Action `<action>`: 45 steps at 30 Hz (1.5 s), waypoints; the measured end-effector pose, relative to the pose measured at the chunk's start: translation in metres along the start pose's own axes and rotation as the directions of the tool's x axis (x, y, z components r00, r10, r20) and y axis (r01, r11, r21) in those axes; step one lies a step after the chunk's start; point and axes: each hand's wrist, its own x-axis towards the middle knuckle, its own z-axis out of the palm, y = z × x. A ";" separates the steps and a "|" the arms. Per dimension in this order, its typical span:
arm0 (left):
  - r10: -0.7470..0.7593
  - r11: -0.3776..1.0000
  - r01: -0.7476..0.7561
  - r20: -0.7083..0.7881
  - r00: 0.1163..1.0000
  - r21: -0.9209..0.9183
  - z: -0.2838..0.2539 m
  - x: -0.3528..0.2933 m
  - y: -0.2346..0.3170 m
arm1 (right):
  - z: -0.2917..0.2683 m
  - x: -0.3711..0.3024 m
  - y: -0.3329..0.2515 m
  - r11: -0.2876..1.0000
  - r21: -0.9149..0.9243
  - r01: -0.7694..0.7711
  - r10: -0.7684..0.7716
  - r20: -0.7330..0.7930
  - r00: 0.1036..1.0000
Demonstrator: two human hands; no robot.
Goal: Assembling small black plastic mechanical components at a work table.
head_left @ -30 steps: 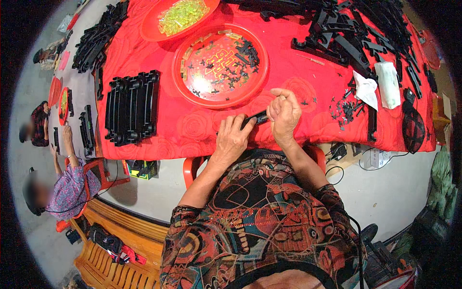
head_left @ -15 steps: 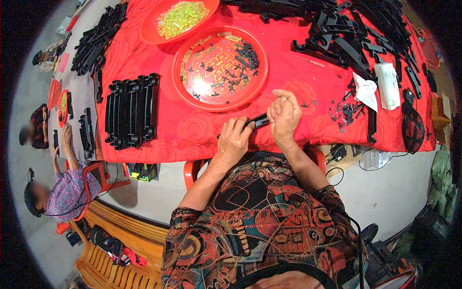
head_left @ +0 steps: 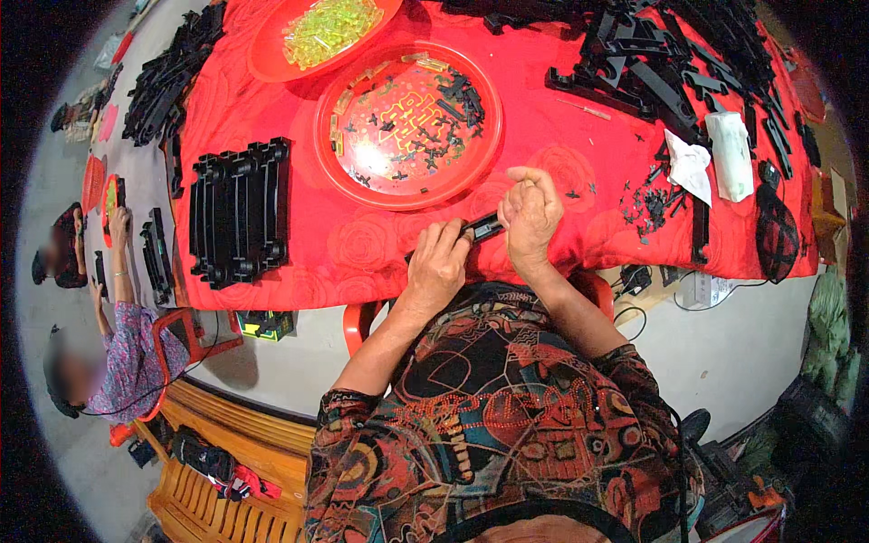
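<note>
My left hand (head_left: 439,262) is closed around a long black plastic bar (head_left: 486,229), held at a slant over the near edge of the red-covered table. Its fingers lie across the bar's left part. My right hand (head_left: 531,219) is curled at the bar's right end, index finger bent above the fist; what its fingers grip is hidden. Just beyond the hands stands a round red tray (head_left: 497,145) with small black cross-shaped pieces (head_left: 466,101) and a few clear yellowish pieces. Left of my hands lies a row of similar black bars (head_left: 240,213).
A red bowl (head_left: 264,56) of yellow-green clear parts (head_left: 330,34) stands behind the tray. Black bars (head_left: 634,68) are heaped at the far right. Nearer lie small black pieces (head_left: 647,206), crumpled white tissue (head_left: 690,167) and a white roll (head_left: 730,156). A co-worker (head_left: 136,366) sits at left.
The view has shifted slightly, and my hands keep nearly the same pose on the bar. At left, the co-worker's far hand has reached forward to a red container.
</note>
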 end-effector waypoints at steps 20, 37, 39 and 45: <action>0.037 0.999 -0.037 -0.012 0.999 0.024 0.003 0.000 -0.001 | -0.007 -0.001 -0.007 0.992 0.121 -0.035 0.026 0.069 0.997; 0.050 0.999 -0.050 -0.014 0.999 0.008 -0.002 -0.007 -0.001 | -0.030 0.000 -0.043 -0.025 -0.482 0.876 0.254 0.844 0.472; 0.053 0.997 -0.054 0.022 0.998 0.053 -0.007 -0.010 -0.002 | -0.031 -0.001 -0.038 -0.054 -0.464 0.884 0.276 0.844 0.460; 0.105 0.992 -0.104 -0.015 0.994 0.067 -0.029 -0.015 -0.006 | -0.028 -0.019 -0.051 0.081 -0.405 0.911 0.192 0.903 0.384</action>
